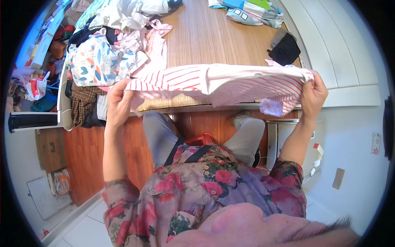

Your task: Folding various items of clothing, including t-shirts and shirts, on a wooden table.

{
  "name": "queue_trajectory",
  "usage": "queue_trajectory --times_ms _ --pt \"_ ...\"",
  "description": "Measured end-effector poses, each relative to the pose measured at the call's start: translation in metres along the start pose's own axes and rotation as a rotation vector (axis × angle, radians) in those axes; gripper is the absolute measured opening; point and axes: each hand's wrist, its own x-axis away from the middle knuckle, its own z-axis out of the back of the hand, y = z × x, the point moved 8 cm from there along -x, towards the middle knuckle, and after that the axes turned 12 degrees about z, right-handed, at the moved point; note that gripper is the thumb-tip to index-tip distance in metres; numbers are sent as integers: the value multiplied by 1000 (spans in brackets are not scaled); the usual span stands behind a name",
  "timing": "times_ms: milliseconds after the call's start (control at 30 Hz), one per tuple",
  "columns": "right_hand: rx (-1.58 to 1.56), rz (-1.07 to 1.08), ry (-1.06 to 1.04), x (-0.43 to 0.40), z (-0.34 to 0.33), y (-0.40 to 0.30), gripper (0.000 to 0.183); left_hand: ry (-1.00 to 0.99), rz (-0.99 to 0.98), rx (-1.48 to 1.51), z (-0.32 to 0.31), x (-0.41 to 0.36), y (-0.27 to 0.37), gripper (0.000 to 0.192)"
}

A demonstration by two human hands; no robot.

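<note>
A white garment with red stripes (pixel 185 77) is stretched between my two hands, above the near edge of a bed. My left hand (pixel 118 103) grips its left end, and my right hand (pixel 314 95) grips the opposite end. Its lower part sags between them, and a pale purple patch (pixel 271 106) hangs near my right hand. Just beyond my left hand lies a white cloth with a leaf print (pixel 98 60). Beyond my right hand, a black folded cloth (pixel 284 49) rests on the woven mat (pixel 197 40) that covers the bed.
White and pink clothes (pixel 123 15) are heaped at the bed's far left, above a brown plaid cloth (pixel 83 103). A colourful bundled cloth (pixel 256 14) lies at the far right. A white panel (pixel 333 46) borders the right side. A red plastic stool (pixel 202 139) shows between my legs.
</note>
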Motion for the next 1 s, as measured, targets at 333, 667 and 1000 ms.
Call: queue_trajectory --times_ms 333,667,1000 --pt "190 -27 -376 -63 -129 156 25 -11 345 -105 -24 -147 -101 24" --pt "541 -89 -644 27 -245 359 50 446 187 -672 -50 -236 -277 53" --pt "780 -845 -573 209 -77 431 53 316 353 -1033 -37 -146 -320 49"
